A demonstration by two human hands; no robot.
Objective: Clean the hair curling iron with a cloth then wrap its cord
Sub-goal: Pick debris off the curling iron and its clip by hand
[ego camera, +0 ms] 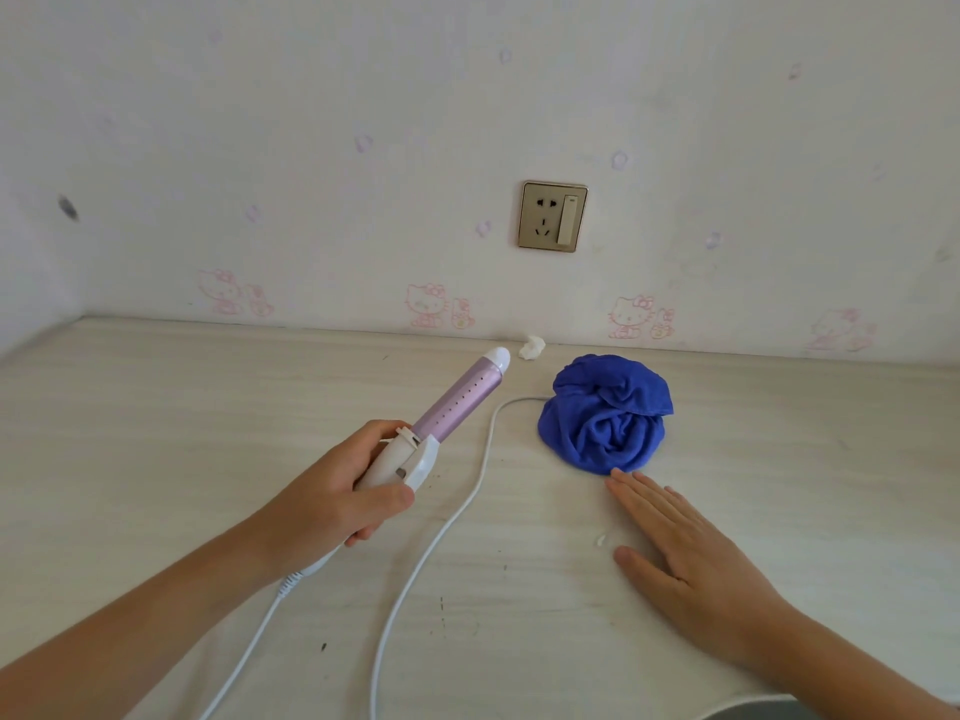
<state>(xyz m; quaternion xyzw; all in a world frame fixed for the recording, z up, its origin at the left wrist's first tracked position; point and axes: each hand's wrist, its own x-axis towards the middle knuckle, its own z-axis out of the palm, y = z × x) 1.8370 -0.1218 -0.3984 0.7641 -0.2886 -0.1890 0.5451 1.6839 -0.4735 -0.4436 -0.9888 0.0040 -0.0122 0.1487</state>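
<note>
Pale wall (363,96) with faint cartoon-cat prints at the back, whitish wood-grain table (156,407) running below it. On the right the right hand (685,543) lies flat, palm down, fingers straight, gripping nothing, fingertips right at the near edge of the cloth (605,413); whether they touch it is hard to call. The cloth, blue and bunched in a heap, sits near the wall. Left of it the left hand (332,496) grasps the iron (457,402) by its white handle, lilac barrel angled toward the wall. The white cord (441,532) drops from the handle's rear, and another stretch curves up the table to the cloth's left side. A socket (552,216) is on the wall. A small white scrap (532,347) lies beside the iron's tip.
</note>
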